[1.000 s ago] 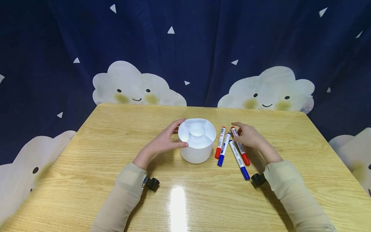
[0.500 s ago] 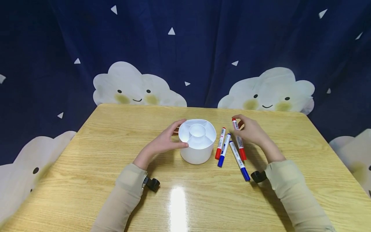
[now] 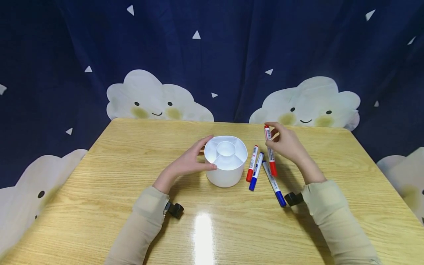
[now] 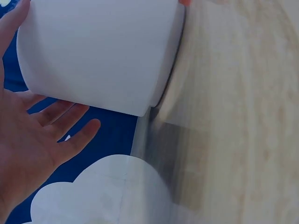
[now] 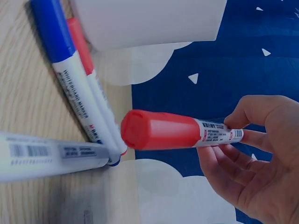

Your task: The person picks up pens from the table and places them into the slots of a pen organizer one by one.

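A round white desk organizer (image 3: 226, 176) with a central cup and divided compartments stands upright on the table. My left hand (image 3: 190, 158) holds its left side, the thumb at the front and the index finger at the back of the rim; the other fingers (image 4: 77, 135) hang loosely in the left wrist view. Between thumb and fingers, my right hand (image 3: 287, 142) pinches a red whiteboard marker (image 5: 163, 130) near its far end, with the red cap toward me. This marker looks raised off the table. Beside the organizer lie another red marker (image 3: 252, 163) and two blue markers (image 3: 256, 171), (image 3: 274, 184).
All of this is on a light wooden table (image 3: 99, 206), with a bright light reflection near its front. Behind the far edge hangs a dark blue curtain (image 3: 228, 55) with white clouds and triangles. A black wrist camera (image 3: 294, 198) sits below the right hand.
My right hand has lifted the red marker and moved it away from me, apart from the blue marker beside it. The left hand and the organizer have stayed in place.
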Demonstrator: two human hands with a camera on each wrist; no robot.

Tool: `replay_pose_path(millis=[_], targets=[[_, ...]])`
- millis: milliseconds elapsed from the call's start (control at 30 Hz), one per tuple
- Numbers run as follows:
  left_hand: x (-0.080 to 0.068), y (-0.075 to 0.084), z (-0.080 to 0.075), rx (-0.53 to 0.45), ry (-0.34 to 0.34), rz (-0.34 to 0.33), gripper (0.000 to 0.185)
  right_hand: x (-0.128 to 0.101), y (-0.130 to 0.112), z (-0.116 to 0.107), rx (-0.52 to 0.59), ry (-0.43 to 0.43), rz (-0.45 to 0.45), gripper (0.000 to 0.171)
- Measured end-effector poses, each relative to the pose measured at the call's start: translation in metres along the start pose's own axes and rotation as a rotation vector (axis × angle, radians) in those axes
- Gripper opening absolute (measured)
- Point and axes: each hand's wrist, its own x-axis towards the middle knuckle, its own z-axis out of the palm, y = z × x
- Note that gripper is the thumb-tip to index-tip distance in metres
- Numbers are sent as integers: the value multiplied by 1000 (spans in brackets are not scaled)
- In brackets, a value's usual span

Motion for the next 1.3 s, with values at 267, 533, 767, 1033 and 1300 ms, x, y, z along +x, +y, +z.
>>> replay_pose_path(millis=[267, 533, 767, 1033, 1300], targets=[[0, 0, 1, -13, 2, -8, 88, 3, -9, -2, 46, 118, -23, 58], [0, -1, 1, -41, -1, 2, 88, 10, -18, -2, 152, 219, -62, 56], [1, -2, 1, -38, -9, 7, 88, 16, -26, -3, 233, 306, -80, 57], [1, -4, 1, -33, -9, 0, 88, 20, -35, -3, 292, 397, -119, 55], [1, -4, 2, -45, -10, 2, 88, 17, -60, -8, 358, 482, -144, 52]])
